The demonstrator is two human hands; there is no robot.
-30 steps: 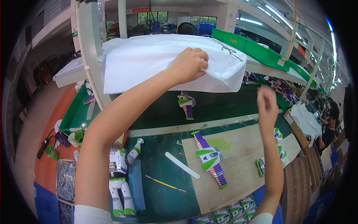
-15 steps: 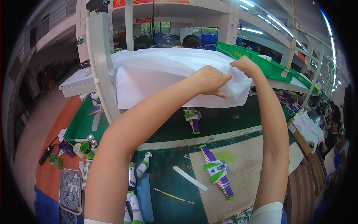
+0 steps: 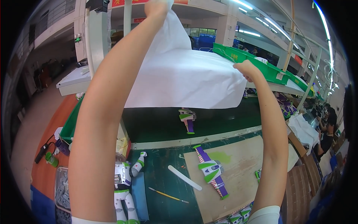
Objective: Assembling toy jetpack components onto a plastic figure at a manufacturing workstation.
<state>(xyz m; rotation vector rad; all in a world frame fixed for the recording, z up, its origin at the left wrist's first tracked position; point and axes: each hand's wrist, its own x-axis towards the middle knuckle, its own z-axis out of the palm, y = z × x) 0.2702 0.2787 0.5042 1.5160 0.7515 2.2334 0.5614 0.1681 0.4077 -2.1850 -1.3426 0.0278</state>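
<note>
A large white sheet [image 3: 179, 80] drapes over the shelf above the bench, its front edge hanging down. My left hand [image 3: 157, 8], at the top edge of the view, is closed on the sheet and holds part of it high in a peak. At the sheet's right end, my right hand [image 3: 246, 70] is closed at its edge, with the fingertips partly hidden. Below lies a white, green and purple toy wing pack [image 3: 211, 170] on a brown board [image 3: 242, 164]. A second wing pack [image 3: 187, 120] rests on the dark green surface under the sheet.
A white toy body [image 3: 122, 179] lies beside my left forearm. A white flat stick [image 3: 184, 177] and a yellow-handled tool [image 3: 167, 195] are on the green bench. Green bins [image 3: 250, 58] stand on the shelf at right. A post [image 3: 97, 41] rises at left.
My left hand has moved from the sheet's middle right, up and to the left, lifting the sheet into a peak. My right hand has stayed near the sheet's right end.
</note>
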